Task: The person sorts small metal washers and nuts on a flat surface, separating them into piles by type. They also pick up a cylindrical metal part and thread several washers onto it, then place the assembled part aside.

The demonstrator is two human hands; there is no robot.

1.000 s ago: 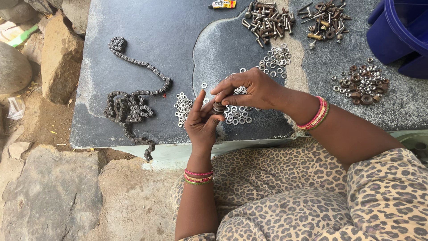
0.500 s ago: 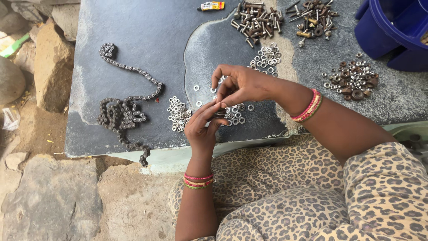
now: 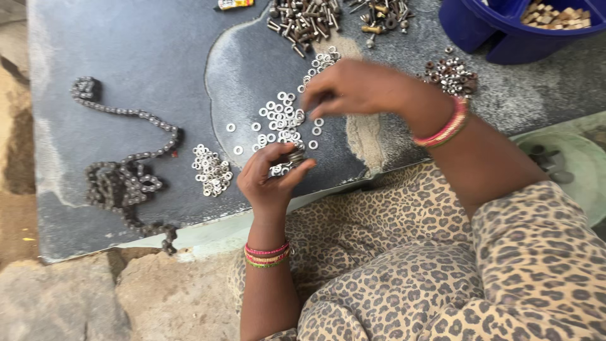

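Observation:
My left hand (image 3: pixel 273 180) is near the front edge of a dark stone slab (image 3: pixel 126 57), its fingers closed around a small stack of metal washers and nuts (image 3: pixel 287 161). My right hand (image 3: pixel 356 85) hovers blurred over a scatter of silver washers (image 3: pixel 281 120), fingertips pinched together at the washers; whether it holds one I cannot tell. A smaller heap of washers (image 3: pixel 211 170) lies left of my left hand. Both wrists wear coloured bangles.
A rusty chain (image 3: pixel 123 183) snakes along the slab's left side. Piles of bolts (image 3: pixel 303 16) and mixed hardware (image 3: pixel 382 12) lie at the far edge, dark nuts (image 3: pixel 451 72) to the right. A blue tub (image 3: pixel 505 31) stands top right, a pale green dish (image 3: pixel 574 170) at right.
My right hand has drawn away from my left hand and moved up over the loose washers. The left hand stays closed on its stack. The camera view has shifted closer.

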